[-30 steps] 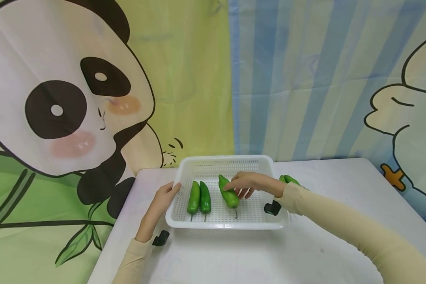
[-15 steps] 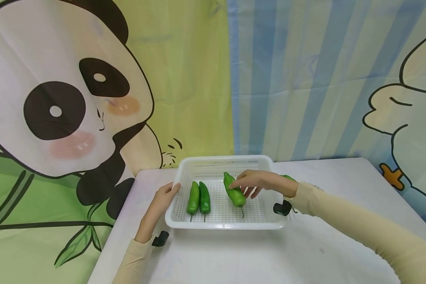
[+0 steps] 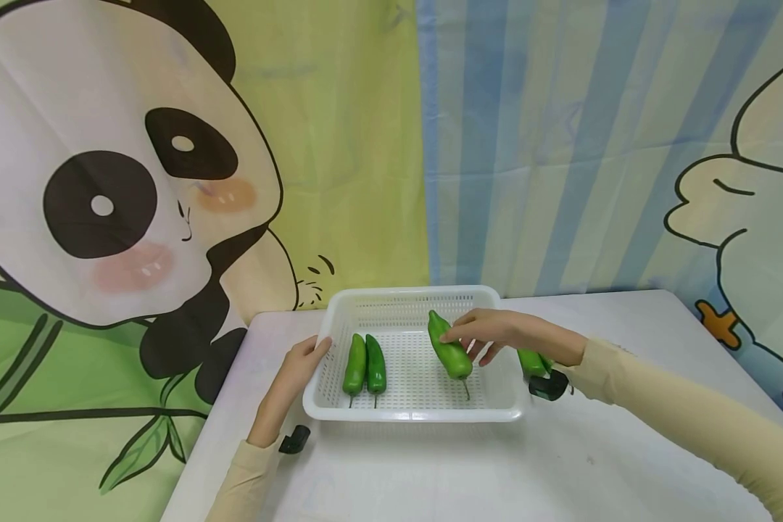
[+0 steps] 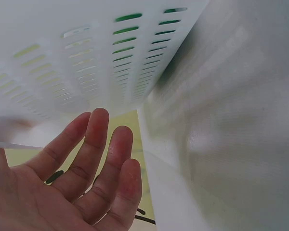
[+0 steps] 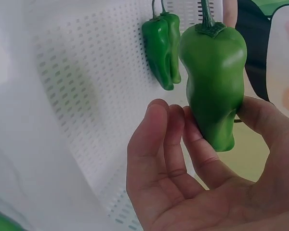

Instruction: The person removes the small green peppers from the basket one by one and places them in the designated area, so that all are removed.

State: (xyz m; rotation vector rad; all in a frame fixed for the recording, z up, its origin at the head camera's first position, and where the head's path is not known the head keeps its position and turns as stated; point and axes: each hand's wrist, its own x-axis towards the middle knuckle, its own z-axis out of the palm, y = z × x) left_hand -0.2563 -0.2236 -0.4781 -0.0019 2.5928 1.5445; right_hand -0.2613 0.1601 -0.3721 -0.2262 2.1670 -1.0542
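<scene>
My right hand [image 3: 505, 330] pinches a plump green pepper [image 3: 451, 349] between thumb and fingers, above the right half of a white plastic basket [image 3: 412, 415]. In the right wrist view this pepper [image 5: 214, 77] has its stem pointing up, and the other fingers are loosely bent below. At the basket's left side my left hand [image 3: 298, 371] holds the rim, thumb over the edge and fingers along the outer wall. The left wrist view shows those fingers [image 4: 119, 147] under the slotted side. Two slimmer green peppers [image 3: 376, 365] lie side by side on the basket floor.
More green peppers [image 3: 531, 362] rest on the white table [image 3: 431, 471] just right of the basket, partly hidden by my right wrist. A printed cloth backdrop [image 3: 496, 145] rises behind the table.
My right hand has carried the plump pepper to the right across the basket. The left hand, the basket and the two peppers inside have stayed put.
</scene>
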